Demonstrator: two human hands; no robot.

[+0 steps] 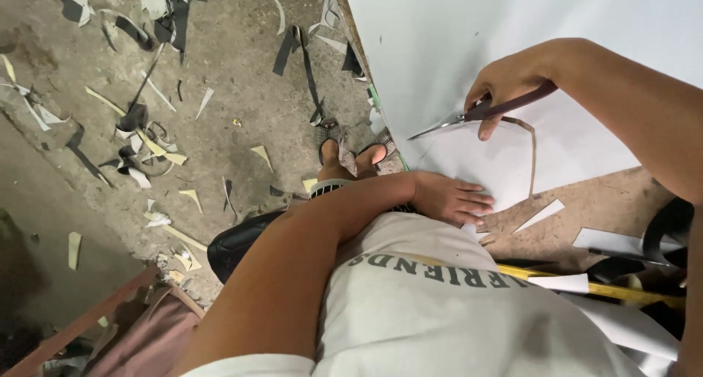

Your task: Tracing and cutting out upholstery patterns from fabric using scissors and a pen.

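The right hand [512, 80] grips scissors [469, 117], blades parted, partway through cutting the white sheet [476, 33], which the left hand [450, 198] presses flat, open-palmed, near the workbench [593, 201] edge; much remains uncut.

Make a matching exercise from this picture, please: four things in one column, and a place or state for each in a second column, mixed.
Things:
1. right hand
2. left hand
3. yellow bar
4. offcuts

Places or states:
A. scattered on the concrete floor
B. pressed flat on the white sheet
C. lying at the table's near edge
D. gripping the scissors

Pairs: 1-D, 2-B, 3-C, 4-A
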